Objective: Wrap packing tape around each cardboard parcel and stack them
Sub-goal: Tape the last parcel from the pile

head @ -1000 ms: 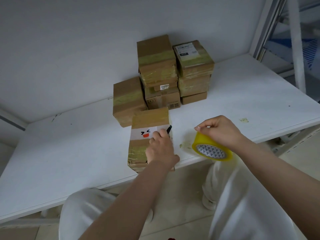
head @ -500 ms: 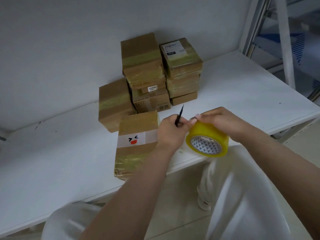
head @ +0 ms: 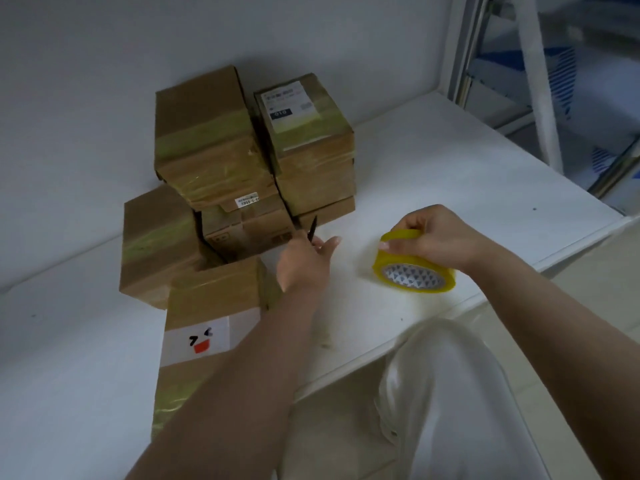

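Observation:
A cardboard parcel [head: 207, 327] with a white face sticker and yellowish tape lies at the table's near edge, partly under my left forearm. My left hand [head: 303, 261] holds a thin black blade [head: 312, 228] pointing up, just right of that parcel. My right hand [head: 433, 237] grips the top of a yellow tape roll [head: 412, 268] standing tilted on the table. Behind, taped parcels form a stack [head: 256, 150] against the wall, with one more parcel [head: 156, 244] to its left.
The white table [head: 467, 188] ends close to my legs and at the right, where a metal shelf frame [head: 540, 81] stands. A white wall [head: 104, 81] backs the parcels. Bare tabletop lies right of the stack.
My left hand left the face-sticker parcel, met the roll with the blade, then drew back left. The roll went from held above the edge down onto the table.

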